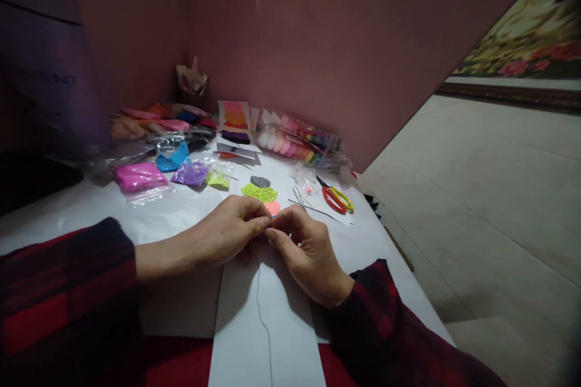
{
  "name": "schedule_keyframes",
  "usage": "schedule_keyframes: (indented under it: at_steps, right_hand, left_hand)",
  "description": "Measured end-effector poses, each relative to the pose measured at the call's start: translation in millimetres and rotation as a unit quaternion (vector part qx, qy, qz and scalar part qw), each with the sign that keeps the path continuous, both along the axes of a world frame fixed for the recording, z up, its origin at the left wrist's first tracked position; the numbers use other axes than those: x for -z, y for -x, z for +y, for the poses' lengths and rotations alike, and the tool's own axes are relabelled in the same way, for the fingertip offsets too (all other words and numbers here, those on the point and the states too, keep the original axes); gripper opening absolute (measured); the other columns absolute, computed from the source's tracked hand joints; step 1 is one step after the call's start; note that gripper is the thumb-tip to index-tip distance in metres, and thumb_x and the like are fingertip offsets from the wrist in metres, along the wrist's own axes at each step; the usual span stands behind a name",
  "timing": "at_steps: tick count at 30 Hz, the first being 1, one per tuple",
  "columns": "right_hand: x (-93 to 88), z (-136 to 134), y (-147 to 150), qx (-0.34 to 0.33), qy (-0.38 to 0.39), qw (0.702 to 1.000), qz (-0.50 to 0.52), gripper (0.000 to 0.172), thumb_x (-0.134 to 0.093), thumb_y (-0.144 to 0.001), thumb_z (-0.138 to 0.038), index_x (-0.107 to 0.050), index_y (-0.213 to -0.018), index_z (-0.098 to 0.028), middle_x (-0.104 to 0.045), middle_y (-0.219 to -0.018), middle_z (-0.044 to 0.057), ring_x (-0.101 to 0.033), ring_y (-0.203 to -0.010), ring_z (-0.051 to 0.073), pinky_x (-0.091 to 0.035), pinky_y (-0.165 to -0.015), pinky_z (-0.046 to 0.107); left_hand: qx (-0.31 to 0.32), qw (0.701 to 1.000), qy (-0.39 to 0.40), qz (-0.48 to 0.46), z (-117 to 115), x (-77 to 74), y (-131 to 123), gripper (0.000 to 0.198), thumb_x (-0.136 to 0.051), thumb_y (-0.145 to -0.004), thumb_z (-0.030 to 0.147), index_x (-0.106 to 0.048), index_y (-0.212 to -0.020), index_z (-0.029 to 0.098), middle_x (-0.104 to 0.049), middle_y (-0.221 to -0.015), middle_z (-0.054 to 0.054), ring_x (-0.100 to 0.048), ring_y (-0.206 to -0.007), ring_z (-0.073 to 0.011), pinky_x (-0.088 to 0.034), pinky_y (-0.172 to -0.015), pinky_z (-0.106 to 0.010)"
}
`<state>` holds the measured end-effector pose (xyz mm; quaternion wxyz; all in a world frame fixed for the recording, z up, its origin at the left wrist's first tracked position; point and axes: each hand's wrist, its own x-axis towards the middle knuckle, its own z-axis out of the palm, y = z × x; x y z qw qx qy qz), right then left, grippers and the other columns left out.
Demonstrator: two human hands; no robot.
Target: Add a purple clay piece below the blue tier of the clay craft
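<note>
The left hand point(227, 231) and right hand point(305, 254) meet fingertip to fingertip at the white table's point(385, 242) centre, both pinching a dark thread point(262, 308) that trails toward six o'clock. Bead patches point(261, 192) lie just beyond at twelve o'clock, and red-and-yellow scissors point(336, 198) at two o'clock.

a home craft corner, by the look of it: a white table point(390, 236) pushed against a plain pink wall point(318, 30), strewn with small zip bags of coloured bits point(140, 176), a packet of coloured clay sticks point(297, 140), and red-and-yellow scissors point(336, 198). a floral wall hanging point(535, 30) and pale floor sit alongside.
</note>
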<state>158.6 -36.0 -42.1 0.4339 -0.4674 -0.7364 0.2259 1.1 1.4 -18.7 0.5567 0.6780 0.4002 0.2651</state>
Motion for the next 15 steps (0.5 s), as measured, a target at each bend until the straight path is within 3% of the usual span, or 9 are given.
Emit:
schedule_keyframes:
  at_steps: [15]
  right_hand:
    - [-0.8,-0.8,-0.5,-0.012,0.001,1.0,-0.017,0.006,-0.057,-0.085,-0.015,-0.054,-0.081,-0.018,-0.054,-0.067,-0.003,-0.047,-0.058,0.01,-0.038,-0.051,0.022]
  left_hand:
    - [0.006,1.0,-0.005,0.001,0.0,3.2,0.9,0.017,-0.048,-0.082,0.025,-0.051,-0.067,0.017,-0.051,-0.051,0.004,-0.05,-0.044,-0.0111,-0.039,-0.044,-0.023]
